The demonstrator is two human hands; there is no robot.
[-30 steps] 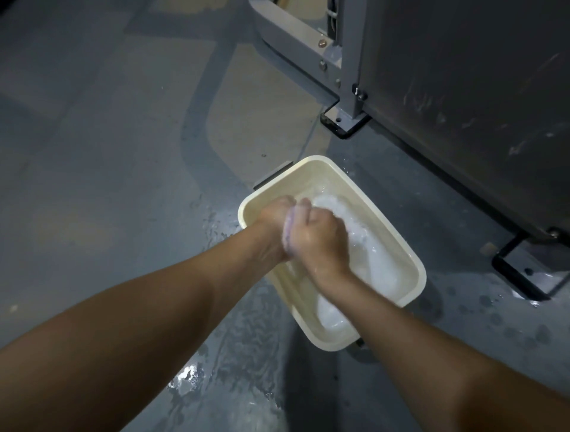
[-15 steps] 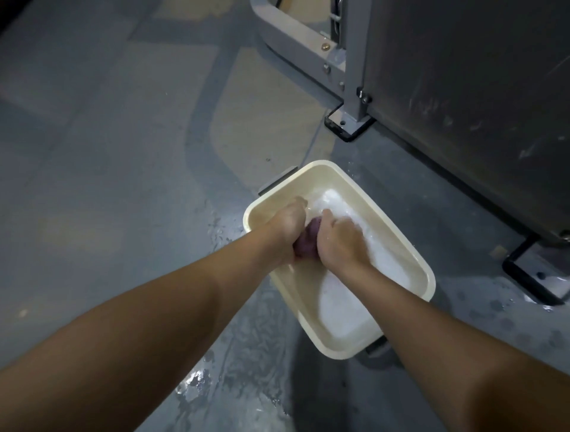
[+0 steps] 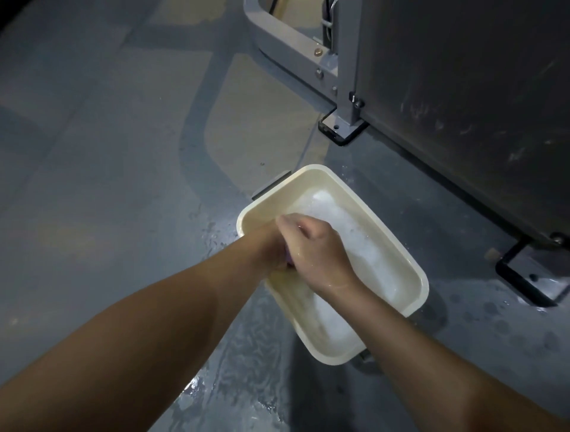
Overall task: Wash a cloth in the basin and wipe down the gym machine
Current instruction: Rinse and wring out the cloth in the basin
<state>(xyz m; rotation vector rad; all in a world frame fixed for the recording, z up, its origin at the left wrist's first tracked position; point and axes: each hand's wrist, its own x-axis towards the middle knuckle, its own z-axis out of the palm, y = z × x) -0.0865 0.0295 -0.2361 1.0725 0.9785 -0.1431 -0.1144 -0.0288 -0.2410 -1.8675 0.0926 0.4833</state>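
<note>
Since half a second ago the right hand (image 3: pixel 314 249) has slid over the top of the left hand (image 3: pixel 265 246), so the purple cloth (image 3: pixel 73 0), which showed plainly between the two fists then, is now nearly covered; only a sliver of the purple cloth (image 3: pixel 289 262) peeks out where the hands meet. Both hands are curled tight around that bundle, fists pressed together above the near-left wall of the cream basin (image 3: pixel 416 279), the right knuckles on top and wet. How the left fingers lie is mostly hidden under the right hand, though they appear closed on the cloth. The step in hand looks like the washing itself, rubbing or wringing the cloth over the soapy water (image 3: pixel 354 246); wiping has not begun. Next the cloth would need squeezing out over the basin so it does not drip, then carrying up toward 1 o'clock, where the gym machine (image 3: pixel 462 92) stands with its grey frame foot (image 3: pixel 342 131) just beyond the basin's far corner. The basin sits on the wet floor (image 3: pixel 246 354), its long axis running from about 11 o'clock to 5 o'clock, the far end pointing toward the machine's foot. The cloth is balled, so its own axis cannot be told. Splashes lie on the floor at 7 o'clock of the basin, so footing there could be slippery.
</note>
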